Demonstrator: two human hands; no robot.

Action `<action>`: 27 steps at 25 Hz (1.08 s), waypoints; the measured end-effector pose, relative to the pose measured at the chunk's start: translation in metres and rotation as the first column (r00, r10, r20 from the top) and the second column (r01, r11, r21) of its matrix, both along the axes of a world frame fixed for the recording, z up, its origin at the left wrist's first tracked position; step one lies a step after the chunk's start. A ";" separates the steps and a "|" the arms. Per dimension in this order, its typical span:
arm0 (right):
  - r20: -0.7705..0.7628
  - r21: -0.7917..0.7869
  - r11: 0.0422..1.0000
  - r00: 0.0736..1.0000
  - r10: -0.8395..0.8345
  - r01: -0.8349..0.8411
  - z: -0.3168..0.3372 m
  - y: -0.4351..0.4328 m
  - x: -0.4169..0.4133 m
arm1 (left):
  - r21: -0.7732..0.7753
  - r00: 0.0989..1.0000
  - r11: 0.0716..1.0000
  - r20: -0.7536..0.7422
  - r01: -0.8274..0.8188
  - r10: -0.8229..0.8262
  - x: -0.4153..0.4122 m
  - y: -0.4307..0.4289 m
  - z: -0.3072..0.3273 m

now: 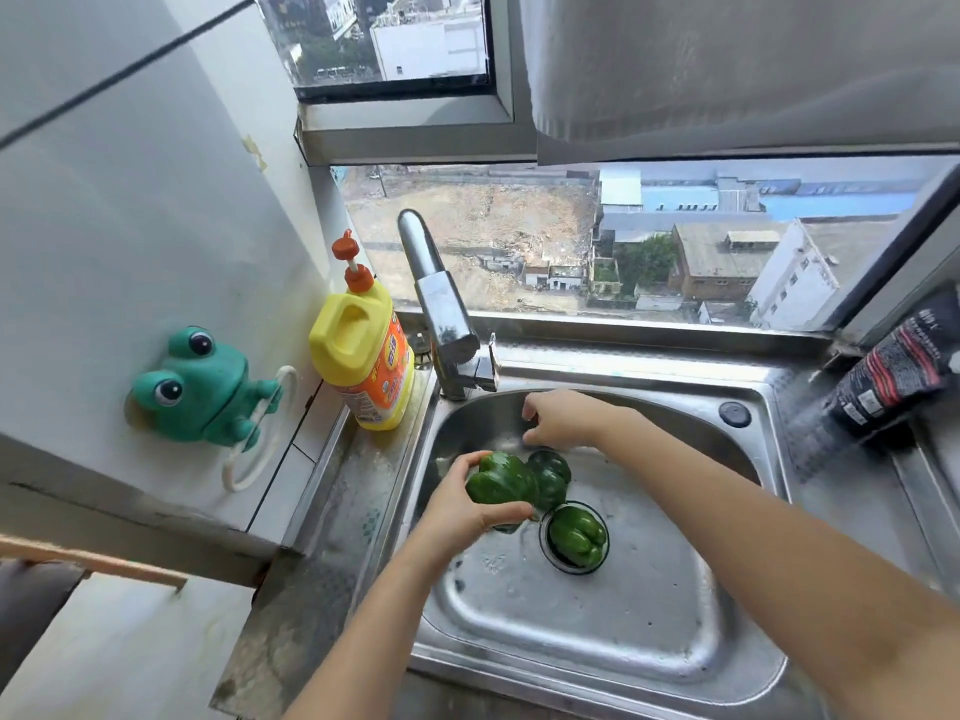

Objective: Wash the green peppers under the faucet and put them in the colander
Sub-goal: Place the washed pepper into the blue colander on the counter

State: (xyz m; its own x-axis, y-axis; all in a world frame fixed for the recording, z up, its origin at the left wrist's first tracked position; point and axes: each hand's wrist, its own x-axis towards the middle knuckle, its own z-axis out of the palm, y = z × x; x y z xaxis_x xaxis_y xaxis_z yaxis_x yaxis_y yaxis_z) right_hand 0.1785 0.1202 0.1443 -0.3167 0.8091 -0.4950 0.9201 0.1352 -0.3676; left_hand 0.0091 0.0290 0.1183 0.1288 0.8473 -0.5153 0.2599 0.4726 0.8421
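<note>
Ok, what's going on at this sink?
A person is working at the sink with three green peppers. The left grip holds the first pepper over the basin. The right grip hovers near the faucet, just above the second pepper, and seems to hold nothing. The third pepper sits in the drain. No running water shows, and no colander is in view.
</note>
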 end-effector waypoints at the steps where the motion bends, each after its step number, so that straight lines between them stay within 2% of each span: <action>1: 0.004 -0.050 0.998 1.000 0.028 -0.028 0.000 -0.012 0.007 | -0.009 1.000 1.000 0.011 -0.016 0.016 0.002 -0.001 0.000; 4: -0.051 -0.175 0.984 0.998 0.029 -0.037 -0.001 -0.046 0.026 | -0.043 0.998 0.997 0.018 -0.057 0.058 0.011 -0.004 -0.001; 7: -0.284 -0.214 0.977 0.956 -0.079 0.017 0.004 -0.076 0.030 | -0.132 0.994 0.989 0.077 -0.069 0.080 0.021 -0.005 0.005; 10: -0.483 -0.081 0.969 0.841 -0.243 0.233 0.006 -0.099 0.023 | -0.165 0.979 0.986 0.202 0.038 -0.004 0.031 -0.005 0.015; 13: -0.522 0.027 0.900 0.774 -0.359 0.435 0.007 -0.112 0.026 | -0.153 0.964 0.975 0.239 0.159 -0.119 0.032 -0.002 0.020; 14: -0.506 0.050 0.884 0.775 -0.379 0.465 0.007 -0.118 0.028 | -0.126 0.972 0.976 0.173 0.179 -0.156 0.032 0.000 0.022; 15: -0.459 0.095 0.871 0.798 -0.391 0.482 0.007 -0.125 0.029 | -0.047 0.975 0.974 0.033 0.221 -0.220 0.030 0.004 0.020; 16: -0.368 0.189 0.860 0.846 -0.385 0.474 0.006 -0.134 0.029 | 0.074 0.945 0.953 -0.176 0.293 -0.277 0.027 0.009 0.019; 17: -0.226 0.323 0.850 0.906 -0.358 0.416 0.003 -0.143 0.029 | 0.174 0.890 0.914 -0.351 0.366 -0.289 0.024 0.013 0.017; 18: -0.064 0.445 0.833 0.940 -0.335 0.327 -0.001 -0.151 0.029 | 0.249 0.839 0.866 -0.462 0.434 -0.288 0.023 0.014 0.017; 19: 0.065 0.513 0.818 0.939 -0.338 0.259 -0.004 -0.162 0.028 | 0.293 0.806 0.818 -0.505 0.495 -0.308 0.024 0.014 0.018; 21: 0.177 0.532 0.813 0.908 -0.380 0.237 -0.006 -0.179 0.026 | 0.317 0.762 0.746 -0.531 0.585 -0.372 0.028 0.010 0.024; 23: 0.189 0.539 0.778 0.853 -0.486 0.323 -0.003 -0.198 0.024 | 0.276 0.654 0.640 -0.585 0.717 -0.480 0.032 0.004 0.026; 27: 0.147 0.516 0.713 0.770 -0.620 0.475 0.006 -0.241 0.027 | 0.089 0.348 0.391 -0.661 0.916 -0.665 0.044 -0.005 0.021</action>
State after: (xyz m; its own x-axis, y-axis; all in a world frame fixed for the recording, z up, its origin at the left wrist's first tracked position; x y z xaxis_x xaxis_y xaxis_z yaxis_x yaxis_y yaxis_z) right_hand 0.2055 -0.1212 0.1506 0.3512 0.9351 -0.0472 0.9292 -0.3543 -0.1048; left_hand 0.0528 0.0237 0.1392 0.7180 0.5739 -0.3938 0.6915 -0.5239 0.4974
